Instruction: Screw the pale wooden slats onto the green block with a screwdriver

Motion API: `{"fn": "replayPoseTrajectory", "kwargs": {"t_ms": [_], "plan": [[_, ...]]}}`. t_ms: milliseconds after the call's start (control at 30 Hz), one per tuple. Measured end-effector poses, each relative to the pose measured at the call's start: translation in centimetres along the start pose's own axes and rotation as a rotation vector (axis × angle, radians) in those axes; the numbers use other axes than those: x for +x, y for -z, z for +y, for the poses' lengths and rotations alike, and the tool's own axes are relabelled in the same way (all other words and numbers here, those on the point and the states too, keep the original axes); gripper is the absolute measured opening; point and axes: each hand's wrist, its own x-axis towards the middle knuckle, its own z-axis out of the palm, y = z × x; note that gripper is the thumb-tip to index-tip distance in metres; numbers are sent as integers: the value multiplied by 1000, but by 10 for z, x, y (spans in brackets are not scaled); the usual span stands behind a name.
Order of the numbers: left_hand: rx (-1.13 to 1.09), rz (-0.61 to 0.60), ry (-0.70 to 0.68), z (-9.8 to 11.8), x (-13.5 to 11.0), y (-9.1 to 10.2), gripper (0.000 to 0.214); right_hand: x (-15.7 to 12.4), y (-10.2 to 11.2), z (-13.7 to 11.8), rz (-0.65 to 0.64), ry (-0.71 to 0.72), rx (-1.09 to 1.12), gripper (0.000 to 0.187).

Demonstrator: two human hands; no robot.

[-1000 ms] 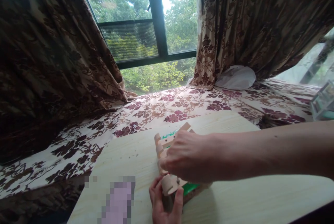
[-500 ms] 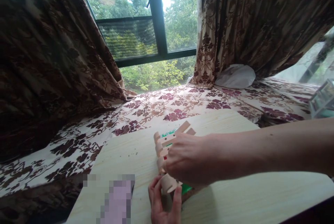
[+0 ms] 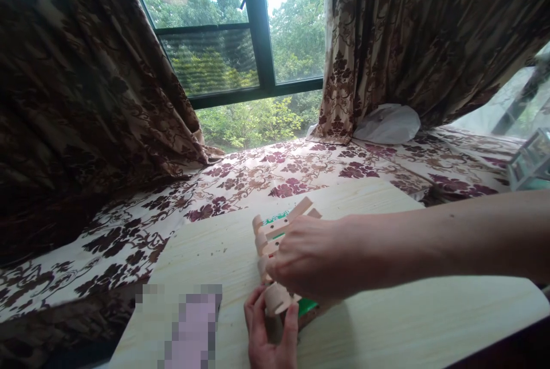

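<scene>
A wooden toy (image 3: 277, 228) with pale strips, small dark holes, rounded ends and green patches lies on the light tabletop (image 3: 193, 260). My left hand (image 3: 268, 332) grips its near end, thumb and fingers on either side of a rounded wooden piece (image 3: 277, 299). Over the middle of the toy is my right hand (image 3: 313, 257), reaching across from the right. Its fingers are curled down onto the strips, and whatever they pinch is hidden beneath the hand. A bit of red shows beside the right fingers.
To the left on the table lies a blurred-out pinkish, flat thing (image 3: 191, 329). Small crumbs (image 3: 212, 251) dot the tabletop. Beyond stretch a floral cloth (image 3: 258, 177), a white plastic bag (image 3: 389, 124) and a clear box (image 3: 530, 163) at the right, below curtains and a window.
My right hand has shifted slightly left and nearer to the rounded piece at the toy's near end. My left hand keeps its grip, and the toy stays in place.
</scene>
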Motion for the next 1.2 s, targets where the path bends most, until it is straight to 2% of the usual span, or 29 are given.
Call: {"fn": "replayPoseTrajectory", "kwargs": {"t_ms": [100,267,400,600,867,1033,1200], "plan": [[-15,-4,-9,-1,0,0,48,-1,-2,1,-23,-31,3,10],[7,-19,-8,-1,0,1,45,-4,0,-3,115,6,-63,4],[24,-18,-10,-4,0,1,45,-4,3,-4,18,5,-51,7],[-27,-35,-2,-8,0,1,49,-2,0,0,-49,-8,27,8],[1,-26,24,-4,0,2,51,-4,2,-5,74,6,-62,4],[23,-26,41,-4,-1,2,49,-2,4,-4,-5,19,-22,8],[-20,-47,27,-5,-1,2,50,1,0,0,-39,-60,36,10]]}}
